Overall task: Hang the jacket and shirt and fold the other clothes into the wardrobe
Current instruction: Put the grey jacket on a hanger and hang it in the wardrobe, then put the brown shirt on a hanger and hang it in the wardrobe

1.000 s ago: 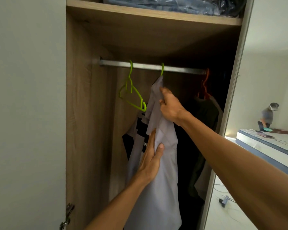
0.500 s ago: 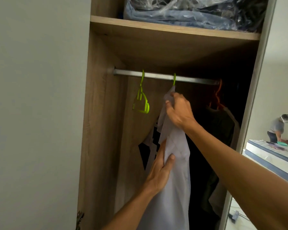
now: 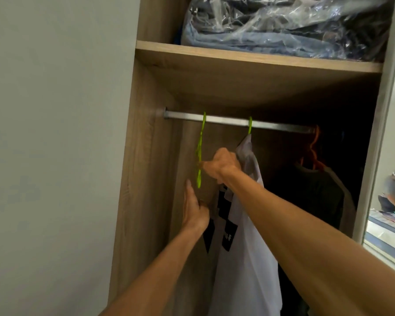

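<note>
A white shirt (image 3: 249, 247) with black patches hangs from a green hanger (image 3: 250, 126) on the metal rail (image 3: 233, 121) inside the wardrobe. An empty green hanger (image 3: 200, 153) hangs to its left, seen edge-on. My right hand (image 3: 221, 166) is curled at the shirt's shoulder and reaches across to the empty hanger, pinching it. My left hand (image 3: 193, 208) is raised below that hanger with straight fingers, holding nothing.
A dark garment on an orange hanger (image 3: 314, 151) hangs at the right of the rail. The wooden shelf (image 3: 237, 57) above carries clothes in a clear plastic bag (image 3: 283, 26). A mirrored door (image 3: 388, 156) at the right reflects a person and a bed.
My left hand let go of the shirt's front and moved up left beneath the empty hanger. My right hand shifted left from the shirt collar to the empty hanger. The camera tilted upward.
</note>
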